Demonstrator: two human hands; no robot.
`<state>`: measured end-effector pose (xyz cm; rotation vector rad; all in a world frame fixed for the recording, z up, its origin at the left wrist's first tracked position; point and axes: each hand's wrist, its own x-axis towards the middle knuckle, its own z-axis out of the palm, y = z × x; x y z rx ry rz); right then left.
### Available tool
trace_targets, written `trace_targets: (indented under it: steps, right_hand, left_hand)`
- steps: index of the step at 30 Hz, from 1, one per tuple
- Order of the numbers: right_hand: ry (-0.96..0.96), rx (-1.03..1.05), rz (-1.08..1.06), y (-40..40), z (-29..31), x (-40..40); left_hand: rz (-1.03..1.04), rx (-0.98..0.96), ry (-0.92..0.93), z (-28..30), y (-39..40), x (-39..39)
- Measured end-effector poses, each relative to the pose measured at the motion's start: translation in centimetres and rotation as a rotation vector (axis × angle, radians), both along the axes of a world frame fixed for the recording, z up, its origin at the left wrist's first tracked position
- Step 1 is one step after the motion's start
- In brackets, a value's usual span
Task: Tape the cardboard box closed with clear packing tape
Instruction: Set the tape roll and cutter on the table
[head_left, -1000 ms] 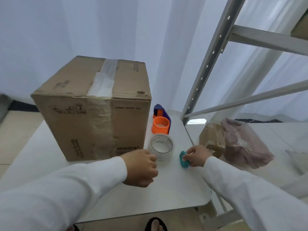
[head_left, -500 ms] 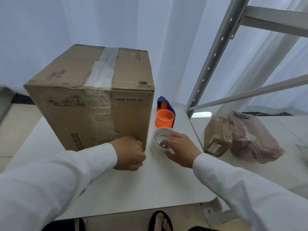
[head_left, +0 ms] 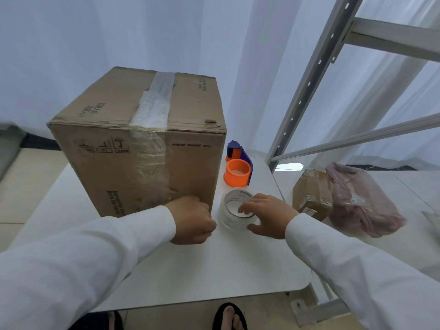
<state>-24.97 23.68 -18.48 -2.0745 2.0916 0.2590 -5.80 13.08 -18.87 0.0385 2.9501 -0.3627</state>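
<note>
A large cardboard box (head_left: 114, 129) stands on the white table (head_left: 214, 265), with a strip of clear tape (head_left: 154, 108) across its top and down its front face. A roll of clear packing tape (head_left: 232, 211) lies flat just right of the box's near corner. My right hand (head_left: 269, 215) rests on the roll, fingertips over its inner rim and thumb against its near outer side. My left hand (head_left: 192, 220) is a closed fist pressed against the lower right corner of the box front. Whether the fist holds anything is hidden.
An orange and blue tape dispenser (head_left: 238, 172) sits behind the roll. On the shelf to the right lie a small cardboard parcel (head_left: 312, 194) and a pink plastic bag (head_left: 362, 201). A grey metal rack upright (head_left: 309, 84) rises at the table's right edge. Feet in sandals (head_left: 228, 315) show below.
My right hand left a small teal object on the table and moved left onto the tape roll. My left fist shifted up against the box's lower corner.
</note>
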Motion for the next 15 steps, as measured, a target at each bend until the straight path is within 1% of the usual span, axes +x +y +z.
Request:
trace_targets:
  steps: [3,5,10,15]
  right_hand:
    - [0.041,0.033,0.037,-0.6,-0.3,0.4]
    - [0.051,0.06,0.019,-0.8,-0.2,0.2]
    - [0.036,0.036,-0.065,-0.6,0.1,-0.6]
    - [0.044,0.034,-0.063,-0.5,-0.3,-0.7]
  left_hand:
    - [0.023,0.031,0.023,0.2,-0.2,0.0]
    - [0.048,0.045,0.001,0.3,-0.2,-0.1]
    - [0.08,0.089,0.002,0.6,0.0,0.0]
    - [0.098,0.095,-0.023,0.6,0.0,0.0]
